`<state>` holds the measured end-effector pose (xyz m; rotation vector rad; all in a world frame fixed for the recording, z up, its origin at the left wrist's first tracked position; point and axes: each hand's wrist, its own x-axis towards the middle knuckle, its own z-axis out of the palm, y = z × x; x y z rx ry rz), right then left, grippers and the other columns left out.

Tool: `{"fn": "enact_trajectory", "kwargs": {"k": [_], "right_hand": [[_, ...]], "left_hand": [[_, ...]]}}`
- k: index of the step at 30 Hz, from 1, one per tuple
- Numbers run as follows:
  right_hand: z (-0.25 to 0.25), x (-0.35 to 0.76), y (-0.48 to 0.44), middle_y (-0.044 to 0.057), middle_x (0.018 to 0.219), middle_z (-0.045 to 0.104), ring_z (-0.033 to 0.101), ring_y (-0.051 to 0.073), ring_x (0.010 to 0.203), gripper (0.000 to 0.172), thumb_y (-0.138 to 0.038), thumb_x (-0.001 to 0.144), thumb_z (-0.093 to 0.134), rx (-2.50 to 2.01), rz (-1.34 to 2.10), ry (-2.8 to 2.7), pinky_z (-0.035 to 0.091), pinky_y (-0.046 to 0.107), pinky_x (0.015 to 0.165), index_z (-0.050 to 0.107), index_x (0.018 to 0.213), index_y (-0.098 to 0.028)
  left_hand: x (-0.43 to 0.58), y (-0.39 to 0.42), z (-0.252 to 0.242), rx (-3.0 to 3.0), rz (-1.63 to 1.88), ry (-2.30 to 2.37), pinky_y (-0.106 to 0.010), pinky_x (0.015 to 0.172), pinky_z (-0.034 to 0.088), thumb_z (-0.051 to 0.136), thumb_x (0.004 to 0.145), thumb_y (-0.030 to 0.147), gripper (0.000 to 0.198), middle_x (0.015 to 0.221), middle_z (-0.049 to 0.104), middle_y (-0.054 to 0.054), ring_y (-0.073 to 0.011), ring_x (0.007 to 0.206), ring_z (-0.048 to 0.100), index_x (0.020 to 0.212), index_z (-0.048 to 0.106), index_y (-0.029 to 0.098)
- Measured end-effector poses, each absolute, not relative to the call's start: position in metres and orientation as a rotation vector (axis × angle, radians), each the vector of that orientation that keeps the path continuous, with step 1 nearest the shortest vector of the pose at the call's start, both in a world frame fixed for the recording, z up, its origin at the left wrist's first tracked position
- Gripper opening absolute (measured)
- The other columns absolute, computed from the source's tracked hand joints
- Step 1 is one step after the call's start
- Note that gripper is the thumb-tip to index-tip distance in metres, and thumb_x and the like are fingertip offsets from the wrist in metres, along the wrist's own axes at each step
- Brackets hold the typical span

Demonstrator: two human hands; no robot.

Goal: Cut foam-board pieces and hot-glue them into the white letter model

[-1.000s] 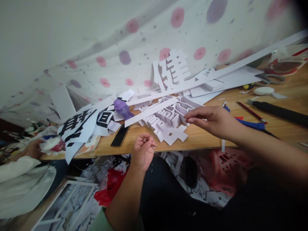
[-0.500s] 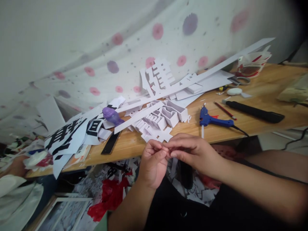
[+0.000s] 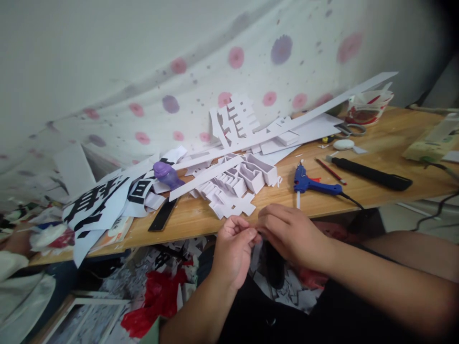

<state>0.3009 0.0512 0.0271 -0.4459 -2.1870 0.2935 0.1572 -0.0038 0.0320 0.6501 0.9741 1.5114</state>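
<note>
My left hand (image 3: pixel 234 246) and my right hand (image 3: pixel 292 231) meet in front of the table edge, fingertips pinched together. Whatever they pinch is too small or too hidden to make out. Just beyond them lies a white cut-out character with raised walls (image 3: pixel 247 179), partly over the table's front. A long white strip (image 3: pixel 208 177) rests across its left part. To the right of it, a blue glue gun (image 3: pixel 315 185) lies on its side with a glue stick poking out and its cord trailing off the edge.
A purple object (image 3: pixel 167 174) and a black flat bar (image 3: pixel 163 216) are left of the character. At right lie a pencil (image 3: pixel 330 171), a black-handled cutter (image 3: pixel 371 173), scissors (image 3: pixel 355 129) and a tub (image 3: pixel 369 107). Another person's sleeve (image 3: pixel 21 291) shows at far left. Paper scraps cover the floor.
The camera view has shifted slightly. My right hand's fingers have curled in more, and its back is turned further toward me. Both hands stay joined at the fingertips.
</note>
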Motion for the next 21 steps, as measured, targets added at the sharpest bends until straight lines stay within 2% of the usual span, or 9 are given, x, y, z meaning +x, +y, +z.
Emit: {"fn": "enact_trajectory", "kwargs": {"k": [4,9,14,18,21], "right_hand": [[0.018,0.294,0.052,0.009,0.081,0.054,0.051,0.02,0.072,0.016,-0.014,0.092,0.04,-0.571,0.23,-2.256,0.039,0.03,0.058,0.052,0.082,-0.013],[0.015,0.29,0.056,0.002,0.074,0.048,0.046,0.014,0.065,0.012,-0.016,0.093,0.037,-0.652,0.617,-2.109,0.038,0.025,0.059,0.042,0.082,-0.017],[0.022,0.295,0.055,0.0,0.072,0.047,0.045,0.013,0.065,0.019,-0.028,0.097,0.036,-0.63,0.954,-1.971,0.038,0.025,0.06,0.044,0.083,-0.018],[0.026,0.295,0.049,0.001,0.075,0.051,0.048,0.013,0.069,0.024,-0.037,0.098,0.038,-0.54,1.314,-1.862,0.041,0.025,0.063,0.048,0.087,-0.018],[0.024,0.294,0.047,0.001,0.075,0.053,0.05,0.012,0.07,0.025,-0.039,0.097,0.043,-0.531,1.433,-1.78,0.042,0.024,0.066,0.051,0.087,-0.017]], "left_hand": [[0.155,-0.005,0.03,0.548,1.496,1.011,-0.019,0.056,0.044,0.073,0.063,0.009,0.024,0.059,0.059,0.004,-0.0073,0.053,0.056,0.071,0.051,0.015],[0.148,-0.009,0.033,0.471,1.48,0.957,-0.018,0.056,0.043,0.074,0.064,0.009,0.026,0.065,0.063,0.001,-0.007,0.055,0.057,0.074,0.051,0.016],[0.141,-0.013,0.035,0.42,1.485,0.893,-0.018,0.056,0.043,0.074,0.064,0.008,0.025,0.065,0.062,0.002,-0.0067,0.055,0.056,0.075,0.052,0.016],[0.14,-0.015,0.032,0.409,1.47,0.837,-0.019,0.061,0.044,0.069,0.071,0.009,0.017,0.068,0.062,0.0,-0.0071,0.061,0.056,0.078,0.055,0.015],[0.14,-0.015,0.031,0.429,1.462,0.818,-0.019,0.063,0.045,0.067,0.074,0.01,0.013,0.068,0.06,0.0,-0.0079,0.063,0.056,0.079,0.057,0.014]]}}
